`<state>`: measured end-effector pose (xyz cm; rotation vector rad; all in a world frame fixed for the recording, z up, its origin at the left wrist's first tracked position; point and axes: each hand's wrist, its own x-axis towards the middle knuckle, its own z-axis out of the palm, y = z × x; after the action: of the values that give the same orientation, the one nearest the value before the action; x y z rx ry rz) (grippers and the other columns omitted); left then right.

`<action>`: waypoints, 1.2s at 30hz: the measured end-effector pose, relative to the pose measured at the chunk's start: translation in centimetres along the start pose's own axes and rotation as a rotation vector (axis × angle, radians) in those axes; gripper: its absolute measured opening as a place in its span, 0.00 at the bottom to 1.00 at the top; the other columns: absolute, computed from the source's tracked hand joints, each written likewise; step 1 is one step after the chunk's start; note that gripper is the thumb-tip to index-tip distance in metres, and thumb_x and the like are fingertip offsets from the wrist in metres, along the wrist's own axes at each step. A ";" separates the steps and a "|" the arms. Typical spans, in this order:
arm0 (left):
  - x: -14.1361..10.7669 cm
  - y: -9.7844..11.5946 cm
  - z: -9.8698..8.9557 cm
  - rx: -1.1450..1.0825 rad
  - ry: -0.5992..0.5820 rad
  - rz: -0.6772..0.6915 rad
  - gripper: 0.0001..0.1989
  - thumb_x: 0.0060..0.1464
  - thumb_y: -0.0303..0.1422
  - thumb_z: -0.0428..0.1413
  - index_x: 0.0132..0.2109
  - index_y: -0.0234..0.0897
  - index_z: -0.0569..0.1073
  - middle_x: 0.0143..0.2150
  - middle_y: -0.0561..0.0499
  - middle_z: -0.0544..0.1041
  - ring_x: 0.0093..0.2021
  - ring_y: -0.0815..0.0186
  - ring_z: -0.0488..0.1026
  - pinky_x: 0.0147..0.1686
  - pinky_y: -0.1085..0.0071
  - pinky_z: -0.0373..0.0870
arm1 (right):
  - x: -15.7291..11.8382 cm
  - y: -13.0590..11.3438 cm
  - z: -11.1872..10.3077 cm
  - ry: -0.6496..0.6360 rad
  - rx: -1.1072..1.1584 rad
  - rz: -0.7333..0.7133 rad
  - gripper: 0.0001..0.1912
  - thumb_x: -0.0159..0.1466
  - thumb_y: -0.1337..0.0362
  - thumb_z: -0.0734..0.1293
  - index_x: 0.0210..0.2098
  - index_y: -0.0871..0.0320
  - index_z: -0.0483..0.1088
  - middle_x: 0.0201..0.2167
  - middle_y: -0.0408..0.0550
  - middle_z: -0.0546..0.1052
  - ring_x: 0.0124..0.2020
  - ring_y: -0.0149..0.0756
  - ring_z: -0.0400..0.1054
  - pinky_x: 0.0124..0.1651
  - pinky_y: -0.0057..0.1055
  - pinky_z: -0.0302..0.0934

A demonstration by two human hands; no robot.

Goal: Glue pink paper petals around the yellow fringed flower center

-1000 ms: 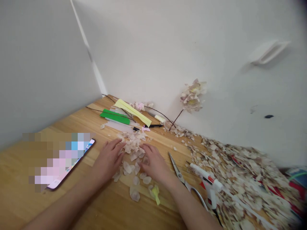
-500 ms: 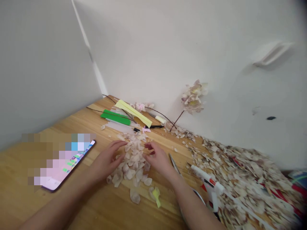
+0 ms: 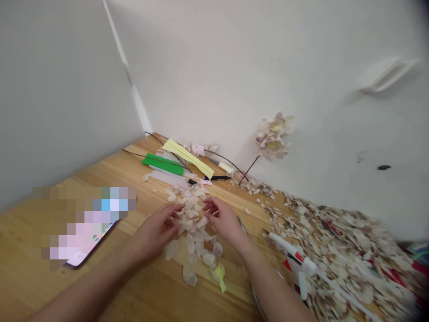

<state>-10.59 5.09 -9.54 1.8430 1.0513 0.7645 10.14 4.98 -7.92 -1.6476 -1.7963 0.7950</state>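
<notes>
A small pile of pale, translucent petals (image 3: pixel 191 245) lies on the wooden table (image 3: pixel 140 290) between my hands. At its left edge is my left hand (image 3: pixel 164 226), fingers apart and curved around the petals. My right hand (image 3: pixel 219 219) is on the opposite side, its fingers loosely bent, thumb apart, holding nothing that I can see. Below the pile, nearer to me, a yellow crepe-paper piece (image 3: pixel 220 277) lies with a petal against it. Under my right forearm, scissors (image 3: pixel 244 223) are partly hidden.
A white glue gun (image 3: pixel 295 257) rests on a large heap of petals (image 3: pixel 348 250) at right. A phone (image 3: pixel 90 246), partly pixelated, lies at left. Behind are a green strip (image 3: pixel 164 164), yellow crepe paper (image 3: pixel 189 158), a black pen (image 3: pixel 217 178) and a petal flower on a stem (image 3: pixel 273 136).
My left hand has moved right, pushing the petals inward, so the pile is narrower on that side. My right hand has barely moved. The view has shifted slightly.
</notes>
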 end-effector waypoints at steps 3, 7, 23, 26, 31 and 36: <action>0.3 0.6 -0.3 -0.282 0.040 -0.065 0.19 0.52 0.32 0.50 0.52 0.37 0.63 0.43 0.45 0.71 0.43 0.62 0.69 0.38 0.65 0.70 | 0.3 0.5 -0.6 0.022 0.013 0.015 0.13 0.54 0.73 0.61 0.40 0.59 0.64 0.33 0.47 0.73 0.30 0.30 0.67 0.33 0.27 0.62; 0.6 0.8 -1.1 -0.455 0.105 -0.085 0.18 0.50 0.33 0.53 0.49 0.35 0.64 0.43 0.45 0.72 0.44 0.61 0.70 0.42 0.64 0.69 | 0.4 1.0 -0.8 0.008 -0.009 0.016 0.14 0.53 0.74 0.62 0.39 0.59 0.65 0.33 0.47 0.73 0.30 0.32 0.67 0.33 0.30 0.63; 0.5 -1.0 -1.8 0.079 0.183 -0.024 0.20 0.44 0.23 0.44 0.46 0.37 0.67 0.46 0.47 0.71 0.47 0.63 0.68 0.48 0.62 0.65 | -2.0 -2.8 1.0 -0.279 -0.333 -0.279 0.21 0.54 0.77 0.60 0.47 0.58 0.64 0.42 0.51 0.72 0.45 0.39 0.61 0.47 0.35 0.54; 0.5 -0.6 -2.1 0.105 0.177 -0.018 0.19 0.45 0.23 0.44 0.46 0.37 0.67 0.45 0.47 0.71 0.45 0.63 0.69 0.45 0.64 0.67 | -1.7 -2.3 0.6 -0.209 -0.285 -0.177 0.21 0.54 0.74 0.61 0.47 0.57 0.63 0.39 0.50 0.72 0.41 0.38 0.64 0.43 0.34 0.55; 0.0 0.6 -3.6 0.198 0.023 -0.063 0.17 0.49 0.29 0.46 0.47 0.39 0.67 0.38 0.49 0.73 0.38 0.63 0.71 0.38 0.68 0.68 | -1.5 -1.2 -0.5 -0.121 -0.149 -0.062 0.19 0.56 0.70 0.62 0.47 0.54 0.62 0.38 0.48 0.72 0.38 0.37 0.65 0.41 0.36 0.56; -1.1 0.7 -4.7 0.269 -0.215 -0.045 0.18 0.41 0.27 0.52 0.42 0.44 0.72 0.36 0.52 0.75 0.35 0.63 0.71 0.34 0.72 0.66 | -1.6 -0.7 -0.8 -0.195 0.099 0.047 0.14 0.56 0.68 0.63 0.43 0.54 0.63 0.34 0.46 0.74 0.33 0.33 0.68 0.36 0.32 0.62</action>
<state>-14.64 5.72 -6.89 2.0669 1.0916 0.4010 10.44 3.41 -6.88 -1.5997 -1.8210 1.0809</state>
